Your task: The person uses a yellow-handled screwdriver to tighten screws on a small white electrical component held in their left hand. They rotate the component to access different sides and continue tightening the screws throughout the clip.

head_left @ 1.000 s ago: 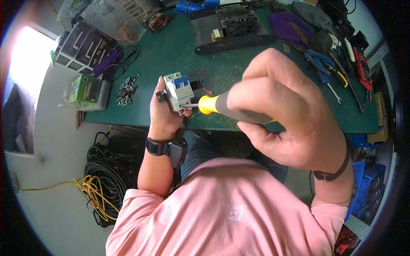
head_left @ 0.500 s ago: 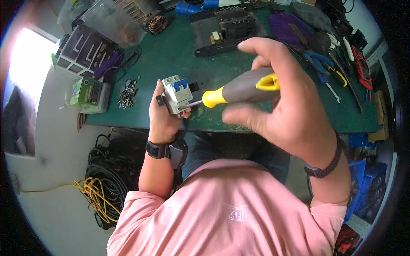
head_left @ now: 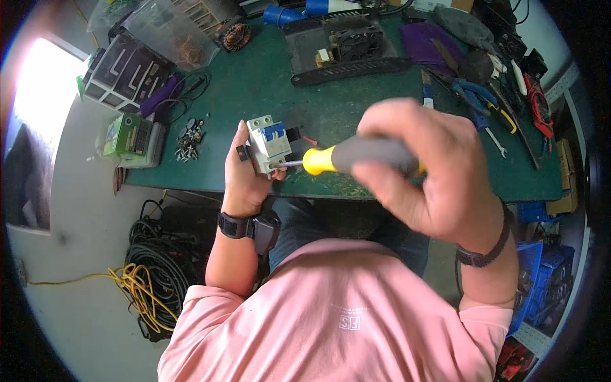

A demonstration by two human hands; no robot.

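A white circuit breaker (head_left: 275, 148) with a blue toggle is gripped in my left hand (head_left: 240, 175), over the front part of the green workbench (head_left: 210, 169). My thumb lies along its left side, and fingertips show beneath its lower end. In my right hand (head_left: 439, 169), the fingers are curled round the dark grey handle of a yellow-collared screwdriver (head_left: 319, 161). Its shaft points left, and the tip meets the breaker's lower end; the exact contact spot is too small to make out. The right fingers are somewhat blurred.
Left of the breaker lies a pile of small screws (head_left: 189, 141), near a green box (head_left: 127, 135) and a drawer organizer (head_left: 124, 75). A black metal housing with a fan (head_left: 356, 46) stands at the back. Pliers (head_left: 472, 95) and a wrench (head_left: 495, 141) lie at right.
My right hand has rolled round the screwdriver handle, its fingers now more curled over it. The breaker and my left hand have shifted slightly right in view.
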